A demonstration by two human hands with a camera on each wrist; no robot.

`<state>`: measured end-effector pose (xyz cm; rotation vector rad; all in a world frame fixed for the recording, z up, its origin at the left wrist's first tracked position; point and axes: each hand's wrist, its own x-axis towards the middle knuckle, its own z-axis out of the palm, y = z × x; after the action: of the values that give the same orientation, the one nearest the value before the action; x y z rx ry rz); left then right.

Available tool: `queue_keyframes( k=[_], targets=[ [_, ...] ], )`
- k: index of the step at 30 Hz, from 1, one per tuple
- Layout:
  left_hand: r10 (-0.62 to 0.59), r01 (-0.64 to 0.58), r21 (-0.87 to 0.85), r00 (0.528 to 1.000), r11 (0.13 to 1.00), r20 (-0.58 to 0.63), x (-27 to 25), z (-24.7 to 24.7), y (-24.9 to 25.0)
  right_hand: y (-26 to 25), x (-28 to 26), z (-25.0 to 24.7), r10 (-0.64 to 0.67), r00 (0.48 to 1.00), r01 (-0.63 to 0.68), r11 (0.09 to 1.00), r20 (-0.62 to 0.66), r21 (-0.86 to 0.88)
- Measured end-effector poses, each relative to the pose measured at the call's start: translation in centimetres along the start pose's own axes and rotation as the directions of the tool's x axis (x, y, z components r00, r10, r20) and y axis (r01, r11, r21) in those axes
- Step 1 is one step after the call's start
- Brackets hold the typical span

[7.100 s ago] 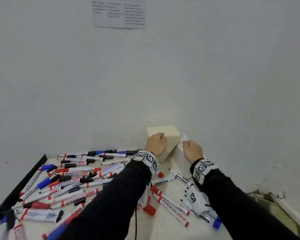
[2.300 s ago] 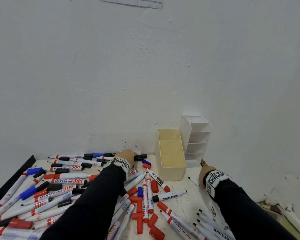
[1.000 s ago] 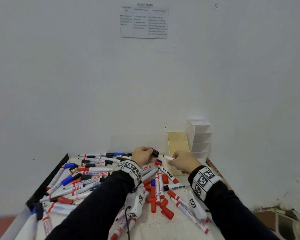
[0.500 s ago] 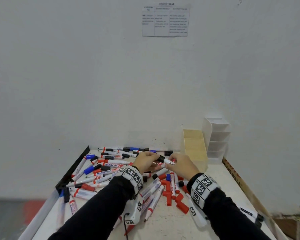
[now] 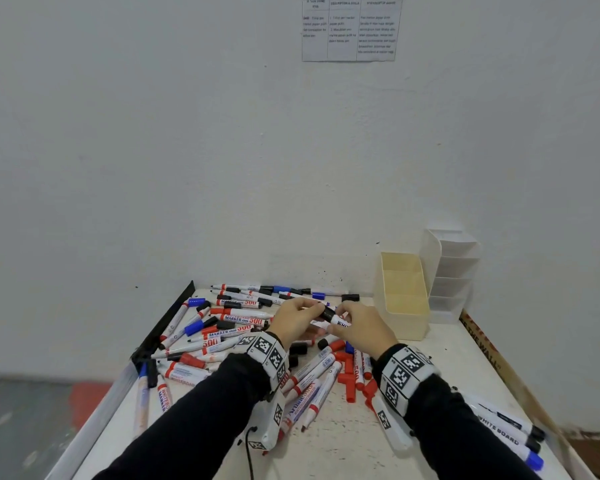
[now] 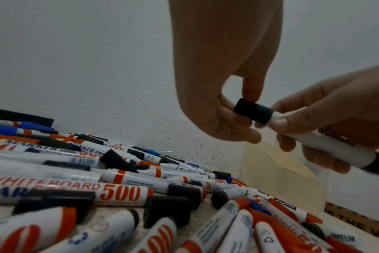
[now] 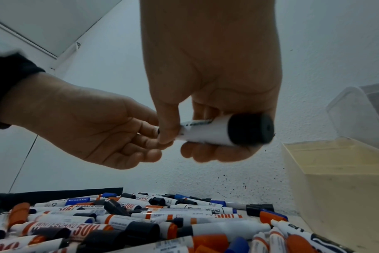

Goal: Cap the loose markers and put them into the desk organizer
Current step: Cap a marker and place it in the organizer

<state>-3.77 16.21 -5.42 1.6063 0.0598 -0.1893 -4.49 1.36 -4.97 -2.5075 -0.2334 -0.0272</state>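
A white whiteboard marker with a black end plug is held in the air above the table, between the two hands. Its barrel carries black lettering, of which "WHI" shows in the head view; the rest is hidden by fingers. A black cap sits on its tip end. The left hand pinches this cap between thumb and forefinger, the other fingers loosely curled beneath. The right hand is wrapped round the barrel, thumb pressed near the cap end, the plug end protruding from the fist.

Below the hands lies a heap of loose markers and separate red caps, black caps and blue caps. Legible barrel print includes "WHITEBOARD MARKER 500" in red, "WHITEBOARD", "CAP WITH AIR HOLES" and a barcode. Three markers marked "WHITE BOARD" lie apart at the near right edge.

The cream desk organizer stands at the far right of the table against the wall, just beside a white tiered organizer; no markers are visible in either one. A cardboard strip along the right edge reads "THE WALL". A printed sheet hangs on the wall above; its text is too small to read. Both wrists wear bands with black-and-white square codes.
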Motion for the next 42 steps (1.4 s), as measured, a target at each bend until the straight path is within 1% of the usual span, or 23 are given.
queue_keyframes(
  k=[2,5,7,8,9,10,11,12,13,14,15,16,17,18,20,23,25,29,31,33,36,39,42],
  targets=[
    [-0.006,0.005,0.013,1.0,1.0,0.011,-0.1,-0.1,-0.1,0.0,-0.2,0.1,-0.052,0.999,0.051,0.996,0.009,0.076],
    [0.016,-0.015,0.043,1.0,0.999,-0.007,-0.3,-0.1,-0.3,-0.2,-0.7,0.3,-0.163,0.986,0.159,0.976,0.021,0.146],
    [0.044,-0.043,0.06,0.999,0.997,-0.015,-0.4,0.3,-0.2,-0.3,-0.7,0.5,-0.183,0.983,0.181,0.968,-0.008,0.173],
    [0.038,-0.038,0.069,0.999,0.997,-0.002,-0.6,0.5,-0.1,-0.4,-0.7,0.6,-0.172,0.985,0.175,0.966,-0.032,0.189],
    [0.003,-0.005,0.074,1.0,0.997,0.031,-0.8,0.8,0.0,-0.4,-0.6,0.7,-0.15,0.987,0.16,0.963,-0.064,0.215],
    [-0.063,0.056,0.075,0.994,0.996,0.085,-1.0,1.0,0.0,-0.4,-0.5,0.7,-0.123,0.987,0.146,0.957,-0.105,0.25],
    [-0.142,0.131,0.076,0.977,0.988,0.158,-1.3,1.2,0.0,-0.4,-0.4,0.8,-0.091,0.984,0.133,0.949,-0.155,0.285],
    [-0.207,0.196,0.072,0.949,0.978,0.237,-1.6,1.3,-0.1,-0.4,-0.3,0.8,-0.061,0.976,0.125,0.94,-0.207,0.316],
    [-0.242,0.236,0.056,0.923,0.97,0.3,-1.8,1.5,-0.3,-0.4,-0.2,0.8,-0.027,0.969,0.114,0.931,-0.247,0.346],
    [-0.248,0.249,0.04,0.91,0.968,0.333,-2.0,1.8,-0.4,-0.4,-0.2,0.8,0.003,0.963,0.103,0.92,-0.271,0.377],
    [-0.239,0.243,0.032,0.91,0.97,0.338,-2.2,2.0,-0.5,-0.4,-0.2,0.8,0.031,0.959,0.092,0.908,-0.283,0.41],
    [-0.221,0.218,0.047,0.92,0.975,0.324,-2.4,2.2,-0.5,-0.3,-0.1,0.8,0.055,0.954,0.087,0.889,-0.294,0.449],
    [-0.193,0.171,0.1,0.937,0.98,0.291,-2.5,2.4,-0.4,-0.2,-0.1,0.8,0.08,0.948,0.086,0.868,-0.307,0.49],
    [-0.155,0.111,0.183,0.956,0.977,0.251,-2.6,2.5,-0.4,0.0,-0.1,0.7,0.103,0.939,0.085,0.854,-0.327,0.514],
    [-0.047,-0.017,0.34,0.983,0.94,0.18,-2.6,2.3,-0.7,0.5,0.0,0.4,0.14,0.915,0.078,0.86,-0.379,0.505],
    [0.137,-0.185,0.429,0.98,0.884,0.141,-2.4,2.3,-1.0,1.1,0.0,-0.1,0.182,0.902,0.058,0.848,-0.391,0.527],
    [0.214,-0.245,0.469,0.969,0.848,0.12,-2.4,2.3,-0.7,1.3,0.1,-0.1,0.189,0.909,0.044,0.842,-0.37,0.538],
    [0.326,-0.297,0.585,0.944,0.754,0.059,-2.4,2.2,-0.5,1.3,0.0,0.2,0.183,0.911,0.04,0.853,-0.369,0.52],
    [0.353,-0.304,0.66,0.934,0.687,0.062,-2.6,2.2,-0.3,1.1,-0.2,0.4,0.19,0.926,0.029,0.826,-0.327,0.563],
    [0.338,-0.295,0.688,0.938,0.663,0.076,-2.7,2.2,-0.1,1.0,-0.2,0.6,0.227,0.931,0.007,0.772,-0.287,0.635],
    [0.3,-0.297,0.707,0.946,0.642,0.124,-2.9,2.1,0.1,1.4,-0.2,0.5,0.256,0.932,-0.012,0.73,-0.257,0.683],
    [0.339,-0.323,0.752,0.93,0.574,0.141,-3.2,2.1,0.0,1.6,-0.2,0.4,0.233,0.947,-0.033,0.753,-0.219,0.657],
    [0.399,-0.33,0.807,0.908,0.49,0.128,-3.4,2.3,-0.1,1.5,-0.1,0.6,0.236,0.947,-0.049,0.776,-0.219,0.629]
  ],
)
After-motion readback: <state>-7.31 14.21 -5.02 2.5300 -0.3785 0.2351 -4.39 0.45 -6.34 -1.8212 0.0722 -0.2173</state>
